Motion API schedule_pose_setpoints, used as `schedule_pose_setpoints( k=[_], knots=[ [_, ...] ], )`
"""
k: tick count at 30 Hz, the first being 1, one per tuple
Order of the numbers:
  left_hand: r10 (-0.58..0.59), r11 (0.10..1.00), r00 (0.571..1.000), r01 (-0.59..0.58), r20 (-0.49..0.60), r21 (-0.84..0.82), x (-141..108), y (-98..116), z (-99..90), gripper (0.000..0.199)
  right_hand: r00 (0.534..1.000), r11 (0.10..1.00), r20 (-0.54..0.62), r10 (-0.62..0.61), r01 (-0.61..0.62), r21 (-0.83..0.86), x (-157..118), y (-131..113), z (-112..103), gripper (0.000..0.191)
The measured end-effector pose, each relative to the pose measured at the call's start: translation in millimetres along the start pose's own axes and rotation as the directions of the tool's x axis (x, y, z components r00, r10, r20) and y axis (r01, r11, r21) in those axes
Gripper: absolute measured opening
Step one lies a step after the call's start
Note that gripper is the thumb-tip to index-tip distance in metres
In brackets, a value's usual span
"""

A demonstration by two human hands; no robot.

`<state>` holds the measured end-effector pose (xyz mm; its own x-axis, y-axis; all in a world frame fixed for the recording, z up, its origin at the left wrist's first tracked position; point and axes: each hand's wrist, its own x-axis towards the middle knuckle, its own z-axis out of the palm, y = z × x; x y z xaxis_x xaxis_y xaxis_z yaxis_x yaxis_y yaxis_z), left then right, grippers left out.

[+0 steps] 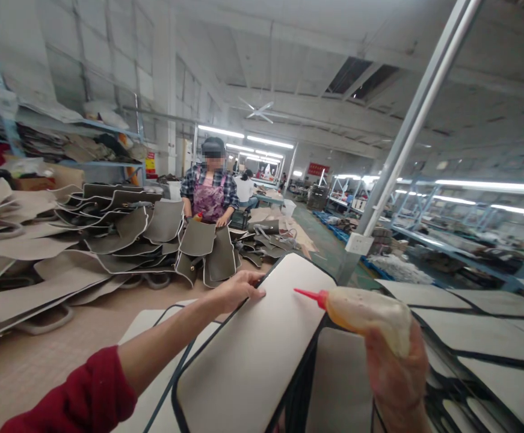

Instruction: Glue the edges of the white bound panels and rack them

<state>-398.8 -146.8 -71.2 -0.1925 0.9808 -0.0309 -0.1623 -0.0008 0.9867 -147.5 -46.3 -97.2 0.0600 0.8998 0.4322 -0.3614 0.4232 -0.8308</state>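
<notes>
My left hand (242, 288) grips the far left edge of a long pale panel (248, 355) with rounded corners and a dark rim, thumb on its face. The panel is tilted up toward me. In my right hand (397, 367) is a squeeze bottle (365, 310) with yellowish contents and a red nozzle. The bottle lies nearly level, and its tip points left over the panel's upper part. Whether the tip touches the surface I cannot tell. Beneath and beside the held panel lie more pale, dark-edged panels (482, 331).
Grey-brown curved pieces (121, 231) with white edges lie heaped on the brown table (90, 325) at left. Across it stands a co-worker (210, 186) in an apron, hands at those pieces. A slanting metal post (406, 132) rises at right. Loaded shelves (85, 123) stand at left.
</notes>
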Motion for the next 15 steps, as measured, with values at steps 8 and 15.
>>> schedule_pose_setpoints(
  k=[8, 15],
  knots=[
    [-0.037, 0.999, 0.998, 0.037, -0.055, -0.007, 4.5, -6.6, -11.0, 0.041, 0.927, 0.982, 0.324, 0.187, -0.175, -0.065, -68.1, 23.7, -20.3, 0.076],
    [-0.074, 0.997, 0.997, 0.074, 0.009, -0.003, 6.5, -3.2, -10.0, 0.040, 0.987, 0.988, -0.033, 0.154, -0.153, 0.036, -15.7, -0.5, -22.7, 0.074]
  ],
)
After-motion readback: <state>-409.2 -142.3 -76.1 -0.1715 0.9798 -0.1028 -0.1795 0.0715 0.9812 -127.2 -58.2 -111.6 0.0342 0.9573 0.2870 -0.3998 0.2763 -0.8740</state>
